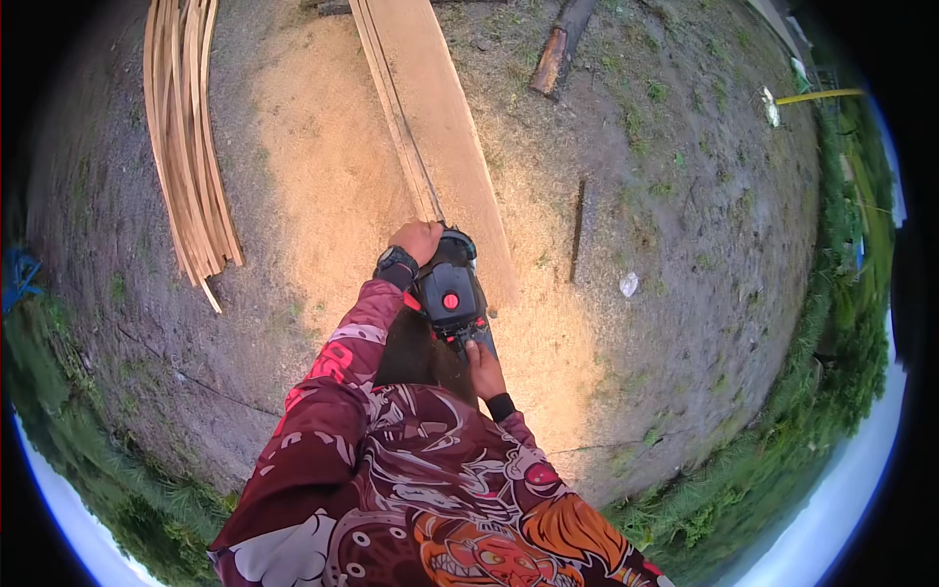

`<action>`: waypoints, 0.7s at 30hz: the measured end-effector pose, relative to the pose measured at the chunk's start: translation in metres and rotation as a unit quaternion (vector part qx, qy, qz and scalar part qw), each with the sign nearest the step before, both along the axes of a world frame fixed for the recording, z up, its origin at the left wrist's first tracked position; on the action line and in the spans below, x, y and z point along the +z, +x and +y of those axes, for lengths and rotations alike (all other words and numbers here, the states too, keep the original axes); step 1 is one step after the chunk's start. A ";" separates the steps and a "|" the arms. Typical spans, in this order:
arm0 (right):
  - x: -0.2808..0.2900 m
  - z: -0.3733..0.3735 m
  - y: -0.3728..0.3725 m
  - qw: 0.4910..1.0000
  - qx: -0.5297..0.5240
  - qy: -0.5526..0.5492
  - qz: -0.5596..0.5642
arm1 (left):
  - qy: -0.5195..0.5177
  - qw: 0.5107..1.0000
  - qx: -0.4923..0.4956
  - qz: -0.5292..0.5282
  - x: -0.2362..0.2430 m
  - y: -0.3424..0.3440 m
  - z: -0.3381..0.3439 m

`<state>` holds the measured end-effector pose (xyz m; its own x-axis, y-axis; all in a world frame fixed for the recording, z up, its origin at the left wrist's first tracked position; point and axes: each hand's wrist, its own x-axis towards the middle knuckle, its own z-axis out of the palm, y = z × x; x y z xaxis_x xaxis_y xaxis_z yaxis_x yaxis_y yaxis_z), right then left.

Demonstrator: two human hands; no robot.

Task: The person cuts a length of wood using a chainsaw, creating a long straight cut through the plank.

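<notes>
Sawdusty ground [318, 147], left hand [418, 242] and right hand [483, 371] curled round a black chainsaw [452, 278], front and rear

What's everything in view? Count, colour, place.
board: 1, tan, top to centre
chainsaw: 1, black, board's near end
slats: several, tan, upper left
sawdust: uncounted, tan, around board
log: 1, brown, board's upper right
strip: 1, dark, board's right
scraps: several, white, right
long thing: 1, yellow, far right
unclear thing: 1, blue, far left
greenery: uncounted, green, rim
ground: 1, grey, throughout
shirt: 1, maroon, bottom
watch: 1, black, left wrist
left hand: 1, bare, chainsaw front
right hand: 1, bare, chainsaw rear
</notes>
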<state>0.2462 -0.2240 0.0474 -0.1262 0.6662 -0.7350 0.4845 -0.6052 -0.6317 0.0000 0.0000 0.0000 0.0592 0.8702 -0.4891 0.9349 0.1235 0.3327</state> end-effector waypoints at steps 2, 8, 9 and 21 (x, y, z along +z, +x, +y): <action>0.005 -0.010 0.004 1.000 0.004 0.014 -0.010 | -0.070 0.992 0.106 -0.020 0.039 0.011 -0.008; 0.007 0.028 -0.008 0.999 0.039 0.033 -0.008 | 0.047 0.997 -0.045 0.051 0.033 -0.019 0.012; 0.007 0.037 -0.007 0.999 0.030 0.031 -0.015 | 0.047 0.997 -0.037 0.049 0.050 -0.011 0.028; 0.012 0.099 -0.046 0.996 0.030 0.078 -0.016 | 0.101 0.993 -0.042 0.044 0.036 -0.059 0.085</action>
<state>0.2007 -0.1253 0.0596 -0.1480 0.7644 -0.6275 0.5376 -0.4704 -0.6998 -0.0585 0.0846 0.0357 0.1003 0.9451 -0.3109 0.9655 -0.0170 0.2599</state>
